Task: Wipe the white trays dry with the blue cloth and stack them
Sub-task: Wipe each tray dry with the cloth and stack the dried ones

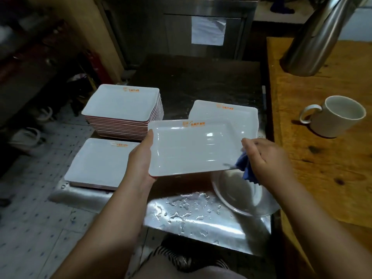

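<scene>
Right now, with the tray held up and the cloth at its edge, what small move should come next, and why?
Probably draw the blue cloth leftward across the held tray. The right hand pinches the cloth only at the tray's right edge, the left hand steadies the other side, and the tray's inside shows glossy glints, perhaps wet.

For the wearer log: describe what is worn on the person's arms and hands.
Both forearms are bare as far as the frame shows, no sleeves visible. The left hand and right hand wear no gloves; no rings, watch or bands are visible.
</scene>
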